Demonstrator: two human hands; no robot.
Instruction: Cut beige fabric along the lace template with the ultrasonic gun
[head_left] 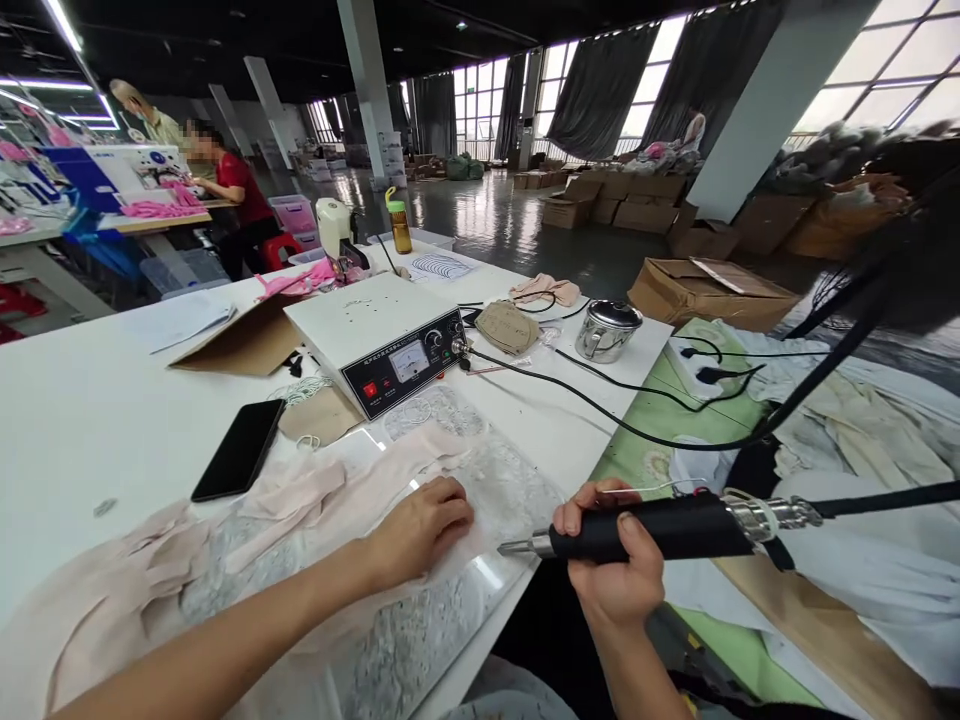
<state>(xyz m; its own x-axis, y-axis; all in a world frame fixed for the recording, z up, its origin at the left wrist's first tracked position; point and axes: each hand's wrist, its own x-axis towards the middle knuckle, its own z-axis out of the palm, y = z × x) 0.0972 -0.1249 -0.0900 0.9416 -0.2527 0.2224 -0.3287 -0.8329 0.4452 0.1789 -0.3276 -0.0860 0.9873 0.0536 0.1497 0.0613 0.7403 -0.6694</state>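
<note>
Pale pink cloth (322,492), thin and crumpled, lies over a glossy clear sheet (420,640) on the white worktop (112,420). Left hand (424,525) rests on it, fingers curled, seemingly keeping it flat; can't tell if pinching. Right hand (619,570) grips black cylindrical tool (694,526), pointed metal tip (517,547) near left hand, likely for steady aim. Beyond: boxy control unit (375,310).

One handheld tool (690,528), one phone (238,450), one mug (606,338)

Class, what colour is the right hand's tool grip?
The grip is black, as the head view shows.
</note>
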